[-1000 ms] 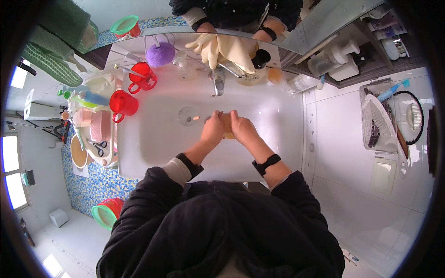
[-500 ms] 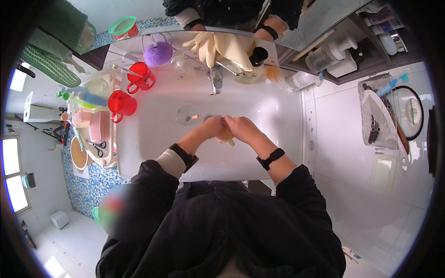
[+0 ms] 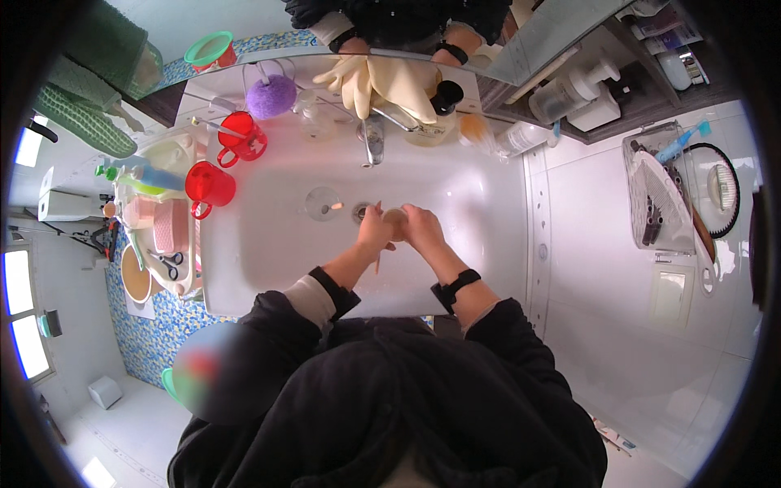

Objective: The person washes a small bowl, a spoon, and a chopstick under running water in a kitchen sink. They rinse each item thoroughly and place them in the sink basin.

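Both my hands are close together over the white sink (image 3: pixel 277 252). My right hand (image 3: pixel 423 228) is closed around a small round beige, cup-like thing (image 3: pixel 395 217). My left hand (image 3: pixel 375 231) is bent against its left side, fingers closed. A thin pinkish strip (image 3: pixel 377 265) hangs below the left hand; whether it is a finger or something held, I cannot tell. Just left of my hands is the drain (image 3: pixel 359 212). Farther left, a clear round vessel (image 3: pixel 322 203) lies in the basin beside a small orange-pink piece (image 3: pixel 337 206).
Behind the basin stands the metal faucet (image 3: pixel 372 142), with cream rubber gloves (image 3: pixel 382 85) draped near it. Two red mugs (image 3: pixel 210 185) and a purple bath puff (image 3: pixel 271 96) sit at the back left. Scissors (image 3: pixel 169 265) lie on the left rack. A basket (image 3: pixel 657 195) hangs at right.
My hands have drawn slightly apart and turned, so the round beige thing now shows between them. Earlier they covered most of it, with a yellowish part showing below. The view shifted slightly.
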Action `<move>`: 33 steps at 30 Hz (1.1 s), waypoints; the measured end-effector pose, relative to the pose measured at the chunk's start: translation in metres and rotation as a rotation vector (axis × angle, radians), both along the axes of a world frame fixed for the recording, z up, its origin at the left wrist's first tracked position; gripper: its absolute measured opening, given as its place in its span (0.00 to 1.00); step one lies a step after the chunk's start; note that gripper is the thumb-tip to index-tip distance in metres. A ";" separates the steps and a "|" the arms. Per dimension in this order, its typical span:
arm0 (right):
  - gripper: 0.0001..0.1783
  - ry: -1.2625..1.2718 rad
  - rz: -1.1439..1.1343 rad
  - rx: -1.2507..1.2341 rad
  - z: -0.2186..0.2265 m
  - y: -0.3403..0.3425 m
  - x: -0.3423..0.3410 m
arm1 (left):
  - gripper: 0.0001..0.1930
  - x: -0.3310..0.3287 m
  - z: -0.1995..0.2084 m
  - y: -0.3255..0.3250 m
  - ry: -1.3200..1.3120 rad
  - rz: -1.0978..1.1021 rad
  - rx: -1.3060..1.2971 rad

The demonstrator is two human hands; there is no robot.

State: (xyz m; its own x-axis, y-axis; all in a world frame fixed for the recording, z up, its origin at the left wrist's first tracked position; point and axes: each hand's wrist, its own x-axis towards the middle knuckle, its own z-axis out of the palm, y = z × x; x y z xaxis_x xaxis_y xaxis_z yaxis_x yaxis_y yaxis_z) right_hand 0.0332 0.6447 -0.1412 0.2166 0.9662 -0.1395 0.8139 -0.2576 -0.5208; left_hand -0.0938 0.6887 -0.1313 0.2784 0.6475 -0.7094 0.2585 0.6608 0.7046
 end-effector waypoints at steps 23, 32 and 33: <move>0.24 -0.149 0.385 0.380 0.048 -0.028 -0.027 | 0.11 -0.014 -0.025 0.017 -0.371 0.276 -0.160; 0.29 0.012 0.437 -0.008 0.032 -0.007 -0.019 | 0.14 -0.025 -0.013 0.022 -0.557 0.198 -0.311; 0.29 -0.065 0.481 0.017 0.031 -0.005 -0.016 | 0.12 -0.021 -0.016 0.019 -0.534 0.280 -0.264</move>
